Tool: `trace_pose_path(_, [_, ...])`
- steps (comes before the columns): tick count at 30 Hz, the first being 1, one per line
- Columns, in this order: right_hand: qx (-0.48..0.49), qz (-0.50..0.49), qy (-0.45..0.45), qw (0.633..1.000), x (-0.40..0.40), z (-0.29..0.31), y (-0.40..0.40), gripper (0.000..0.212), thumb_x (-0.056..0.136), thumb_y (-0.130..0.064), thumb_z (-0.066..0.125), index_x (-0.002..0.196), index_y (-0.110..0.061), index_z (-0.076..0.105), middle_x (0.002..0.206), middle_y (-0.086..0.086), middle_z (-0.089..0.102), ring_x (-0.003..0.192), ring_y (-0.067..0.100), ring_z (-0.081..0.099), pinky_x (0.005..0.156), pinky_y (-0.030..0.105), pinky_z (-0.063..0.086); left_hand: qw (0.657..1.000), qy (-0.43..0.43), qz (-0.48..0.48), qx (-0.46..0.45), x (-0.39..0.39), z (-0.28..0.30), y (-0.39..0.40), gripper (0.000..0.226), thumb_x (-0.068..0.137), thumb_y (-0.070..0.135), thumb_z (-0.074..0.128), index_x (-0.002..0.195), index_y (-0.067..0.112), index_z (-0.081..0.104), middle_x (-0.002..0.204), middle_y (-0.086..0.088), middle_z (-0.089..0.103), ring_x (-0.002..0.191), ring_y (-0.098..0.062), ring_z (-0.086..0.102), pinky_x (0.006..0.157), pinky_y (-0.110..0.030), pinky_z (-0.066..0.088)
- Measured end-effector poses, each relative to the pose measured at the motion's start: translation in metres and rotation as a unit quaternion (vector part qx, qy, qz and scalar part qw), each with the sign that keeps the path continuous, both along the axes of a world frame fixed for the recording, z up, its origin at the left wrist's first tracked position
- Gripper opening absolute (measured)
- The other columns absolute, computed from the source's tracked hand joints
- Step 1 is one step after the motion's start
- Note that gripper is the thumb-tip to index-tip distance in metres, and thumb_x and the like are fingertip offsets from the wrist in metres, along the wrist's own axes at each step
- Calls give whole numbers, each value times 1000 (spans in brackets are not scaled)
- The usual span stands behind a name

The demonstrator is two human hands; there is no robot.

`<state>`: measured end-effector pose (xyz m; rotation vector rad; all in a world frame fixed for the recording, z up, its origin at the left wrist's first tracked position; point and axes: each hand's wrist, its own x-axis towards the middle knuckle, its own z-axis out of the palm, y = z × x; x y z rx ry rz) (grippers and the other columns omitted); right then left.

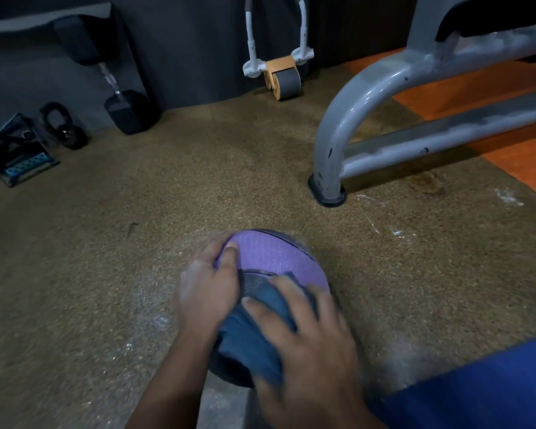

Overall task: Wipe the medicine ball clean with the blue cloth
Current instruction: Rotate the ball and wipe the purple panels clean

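A purple and grey medicine ball (273, 258) rests on the brown speckled floor, low in the middle of the view. My left hand (208, 280) grips its left side, thumb on the purple panel. My right hand (307, 332) lies flat on a blue cloth (248, 339) and presses it against the near face of the ball. The cloth covers the lower part of the ball. The right hand is blurred.
A grey metal bench frame (331, 144) stands on the floor just beyond the ball, to the right. An ab roller (282, 77) leans at the back wall. A dumbbell (130, 109), a kettlebell (64, 126) and a wire basket (16, 153) sit at the far left. My blue trouser leg (477, 388) fills the lower right.
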<state>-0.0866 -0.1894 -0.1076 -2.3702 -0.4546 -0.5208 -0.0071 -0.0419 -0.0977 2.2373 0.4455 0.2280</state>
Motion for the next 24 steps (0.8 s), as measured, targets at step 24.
trace_pose_path(24, [295,-133,208,923,79,-23,-17,40,79,-54,50,105,-29,67,114,-7,60,103,20,60,91,42,49,993,-36,61,-97,-7,-4,7,40,81,51,41,111,51,67,124,20,64,117,-12,56,104,-38,40])
